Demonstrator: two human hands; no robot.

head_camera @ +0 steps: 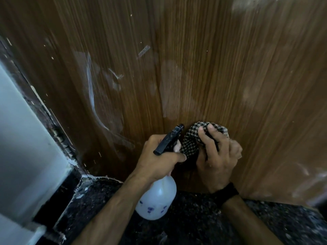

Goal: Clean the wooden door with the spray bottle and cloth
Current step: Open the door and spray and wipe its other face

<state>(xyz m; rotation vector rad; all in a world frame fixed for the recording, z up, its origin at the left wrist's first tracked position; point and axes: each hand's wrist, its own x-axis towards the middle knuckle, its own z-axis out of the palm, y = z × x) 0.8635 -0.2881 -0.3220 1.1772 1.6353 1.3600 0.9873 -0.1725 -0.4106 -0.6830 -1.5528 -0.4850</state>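
The left hand (159, 161) curls its fingers (177, 147) around the neck of the white plastic spray bottle (156, 200), black nozzle toward the door. The right hand (217, 156) grips a bunched checked cloth (192, 140) against the streaked, grained wooden door (194, 68), low near the speckled dark floor (194, 227).

The left hand (159, 160) is covering the neck of the spray bottle (156, 200). The right hand (217, 156) is hiding most of the checked cloth (192, 140). Frame edges are cropping the wooden door (194, 59). Motion blur is smearing its grain.
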